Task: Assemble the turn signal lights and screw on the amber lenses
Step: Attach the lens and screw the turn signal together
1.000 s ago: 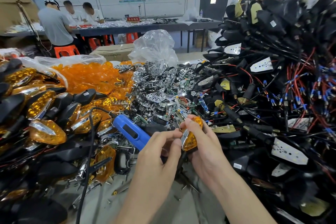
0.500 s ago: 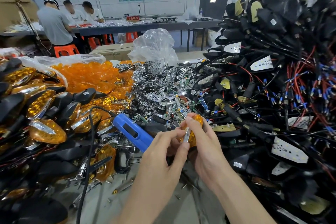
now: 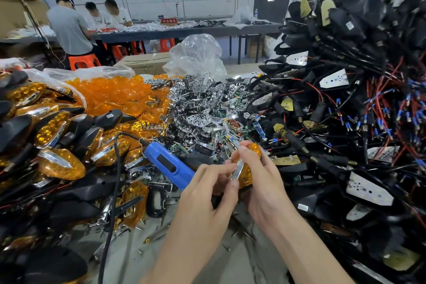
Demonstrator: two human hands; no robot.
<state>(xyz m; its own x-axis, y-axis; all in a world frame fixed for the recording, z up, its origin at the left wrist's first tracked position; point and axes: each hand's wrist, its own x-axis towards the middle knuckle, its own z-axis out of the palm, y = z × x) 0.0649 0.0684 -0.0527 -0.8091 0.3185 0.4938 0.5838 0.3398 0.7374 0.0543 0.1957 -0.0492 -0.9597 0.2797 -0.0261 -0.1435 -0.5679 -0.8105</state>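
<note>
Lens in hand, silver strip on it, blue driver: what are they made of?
Lens: translucent amber plastic by the look, glossy; light glows through it and facets show.
Strip: mirror-bright, chromed plastic or metal, cannot tell which.
Driver: probably opaque blue moulded plastic, satin sheen, black inset.

Grips: two, left grip (image 3: 207, 191) and right grip (image 3: 262, 182). Turn signal light (image 3: 247, 174) in them: one. Blue power screwdriver (image 3: 169, 165): one. Clear plastic bag (image 3: 196, 57): one. People (image 3: 69, 27) at the far worktop (image 3: 184, 33): three. Loose amber lenses (image 3: 115, 94), chrome reflectors (image 3: 198, 104), wired black housings (image 3: 357, 99): three heaps, each past counting.
</note>
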